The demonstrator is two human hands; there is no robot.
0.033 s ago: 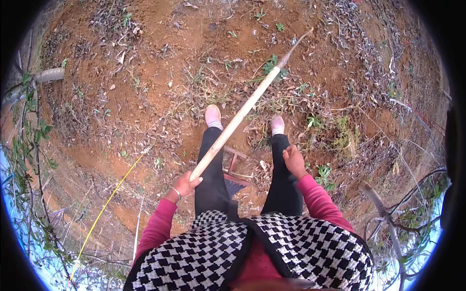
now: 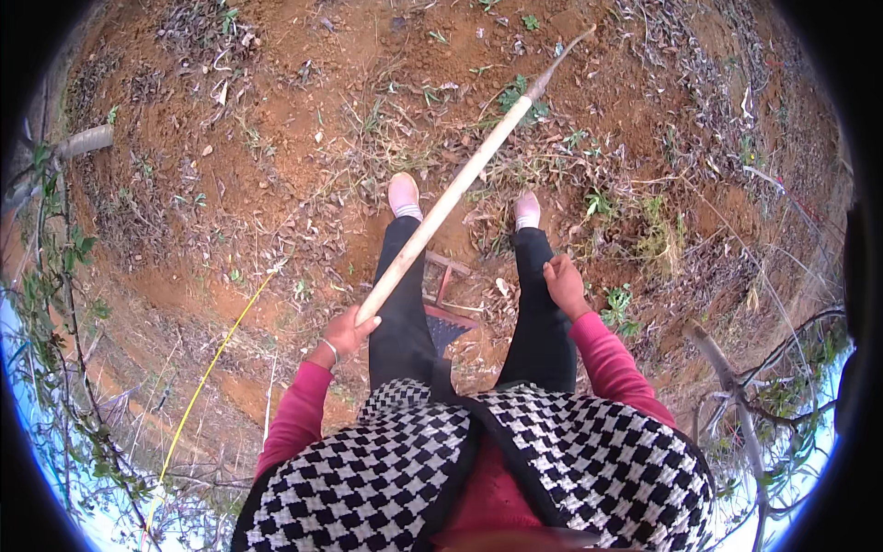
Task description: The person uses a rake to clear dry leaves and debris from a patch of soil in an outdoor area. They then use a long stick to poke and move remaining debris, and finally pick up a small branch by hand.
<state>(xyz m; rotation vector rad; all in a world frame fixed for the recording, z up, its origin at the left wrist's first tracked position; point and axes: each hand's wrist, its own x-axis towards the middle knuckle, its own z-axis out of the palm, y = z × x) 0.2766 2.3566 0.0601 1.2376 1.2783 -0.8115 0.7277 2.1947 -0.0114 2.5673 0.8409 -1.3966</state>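
My left hand (image 2: 347,329) is wrapped round the lower end of a long pale wooden handle. This handle belongs to a long-handled tool (image 2: 448,201) that slants up to the right across my left leg. Its narrow brown metal head (image 2: 559,66) tapers to a slightly bent tip over the soil, beside a small green plant (image 2: 524,99); I cannot tell its exact kind. Close against my right thigh, my right hand (image 2: 566,283) is curled into a fist, with nothing visible in it. A thin band circles my left wrist.
Behind my feet is a low reddish frame seat (image 2: 451,324) with a dark top. Dry leaves and weeds cover the reddish soil (image 2: 285,110). A yellow line (image 2: 213,368) runs along the left; a cut branch (image 2: 727,373) stands at right, leafy twigs (image 2: 55,276) at far left.
The whole scene has shifted slightly upward in the view. Both hands keep their closed form, and the tool stays in my left hand at nearly the same slant.
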